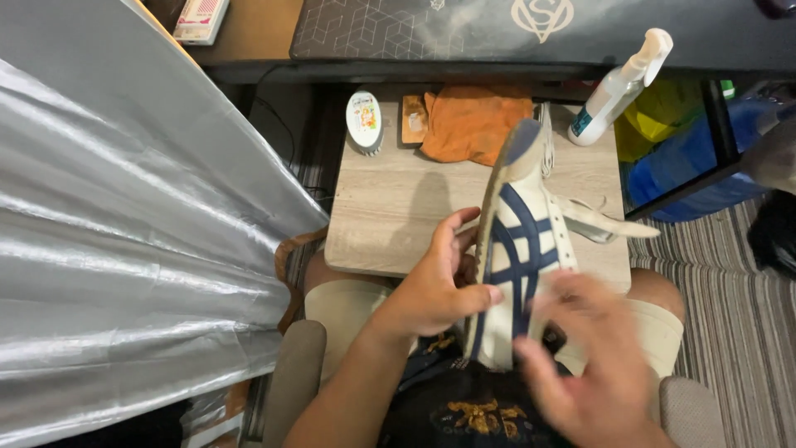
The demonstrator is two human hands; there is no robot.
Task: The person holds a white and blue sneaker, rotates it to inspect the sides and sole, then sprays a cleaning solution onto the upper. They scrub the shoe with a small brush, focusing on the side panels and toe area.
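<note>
We held cream sneaker on edge over lap, left hand clamped on sole for steadiness. Right hand blurred, fingers spread near heel, grip unclear. Brush, orange cloth, spray bottle sat on worktop.

One camera, worn on the head, looks steeply down and forward over the lap to a small table. It is close to both hands; the desk edge crosses the top.
</note>
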